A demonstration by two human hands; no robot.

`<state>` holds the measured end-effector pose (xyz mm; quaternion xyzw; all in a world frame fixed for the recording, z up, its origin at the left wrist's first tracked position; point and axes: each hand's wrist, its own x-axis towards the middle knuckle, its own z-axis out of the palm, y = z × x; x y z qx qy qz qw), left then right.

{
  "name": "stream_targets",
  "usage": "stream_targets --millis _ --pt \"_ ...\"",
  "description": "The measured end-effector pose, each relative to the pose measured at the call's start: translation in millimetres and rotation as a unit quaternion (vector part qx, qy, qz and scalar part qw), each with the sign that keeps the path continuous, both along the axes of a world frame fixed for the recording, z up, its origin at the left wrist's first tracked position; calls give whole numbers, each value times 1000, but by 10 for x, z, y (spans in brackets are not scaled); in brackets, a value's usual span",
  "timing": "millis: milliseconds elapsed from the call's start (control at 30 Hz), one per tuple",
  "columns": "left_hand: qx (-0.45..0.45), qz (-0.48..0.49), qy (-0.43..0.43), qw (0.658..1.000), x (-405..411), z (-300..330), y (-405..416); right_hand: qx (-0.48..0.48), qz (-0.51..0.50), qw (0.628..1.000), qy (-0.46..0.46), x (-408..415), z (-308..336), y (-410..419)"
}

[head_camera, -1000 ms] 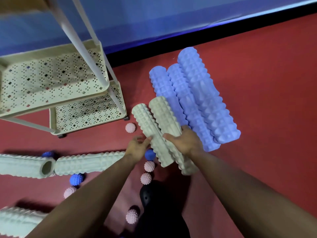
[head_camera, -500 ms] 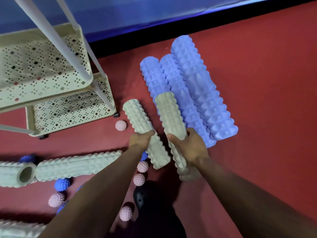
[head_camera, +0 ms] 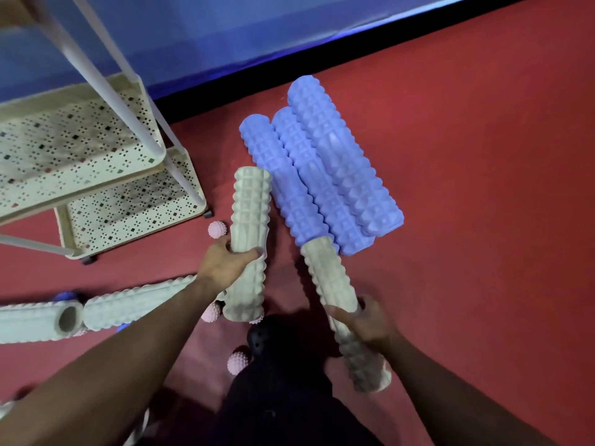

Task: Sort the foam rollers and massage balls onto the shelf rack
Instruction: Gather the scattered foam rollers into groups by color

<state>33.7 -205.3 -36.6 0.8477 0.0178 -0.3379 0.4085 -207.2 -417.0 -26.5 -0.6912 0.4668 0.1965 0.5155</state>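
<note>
Now | both hands (head_camera: 225,268) grip 1 cream roller (head_camera: 248,220) each | 3 blue rollers (head_camera: 322,175) beside

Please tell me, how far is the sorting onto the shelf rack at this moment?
Done: nothing yet; both visible tiers of the shelf rack hold no items. In hand: the left hand grips one beige roller, and the right hand grips another. Left: three blue rollers, more beige rollers and pink balls lie on the red floor.
</note>
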Motion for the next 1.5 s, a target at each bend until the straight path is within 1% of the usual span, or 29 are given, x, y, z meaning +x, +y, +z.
stream_targets --millis 100,167,233,300,400,500,533,600,733,833,933,1000,1067,1100,1200,1267,1333,1433,1500 --pt "8 -9 2 1000 -40 113 34 16 -36 999 14 -302 10 -32" --pt "4 -11 -1 1000 -73 146 33 3 -65 998 13 -416 -33 -66" --pt "2 -13 -7 1000 -111 161 18 -14 -116 993 4 -435 -105 -91" --pt "-2 -13 2 1000 -147 146 -5 -11 -182 983 10 -359 -183 -99" --pt "-7 -10 13 1000 -189 124 -46 34 -273 961 39 -150 -355 -90" --pt "-13 -16 13 1000 -205 106 -71 112 -380 918 31 72 -561 -73" --pt "-10 -20 14 1000 -207 97 -76 127 -401 907 22 144 -625 -66" --pt "2 -27 15 1000 -208 85 -74 134 -420 897 14 280 -717 -48" --pt "-5 -43 24 999 -209 64 -35 136 -429 892 -24 477 -840 13" --pt "-20 -48 32 998 -235 47 -13 121 -412 903 -32 515 -845 -4" --pt "-39 -54 32 997 -289 41 -42 124 -396 909 -31 489 -725 -15" --pt "-60 -58 60 995 -339 38 -77 124 -400 907 -46 493 -594 32" --pt "-77 -58 81 992 -383 59 -132 131 -409 899 -80 539 -403 128" --pt "-79 -64 74 992 -400 78 -171 143 -402 899 -103 572 -303 181" --pt "-52 -107 20 993 -439 122 -337 215 -348 900 -148 625 -31 308" --pt "-59 -126 26 990 -500 166 -464 294 -302 891 -169 638 102 362" --pt "-61 -167 17 984 -581 222 -584 336 -268 883 -190 661 204 408" --pt "-83 -262 -39 961 -668 308 -707 310 -288 882 -207 655 269 405" --pt "-111 -306 -18 945 -683 294 -741 288 -315 879 -213 557 250 346"
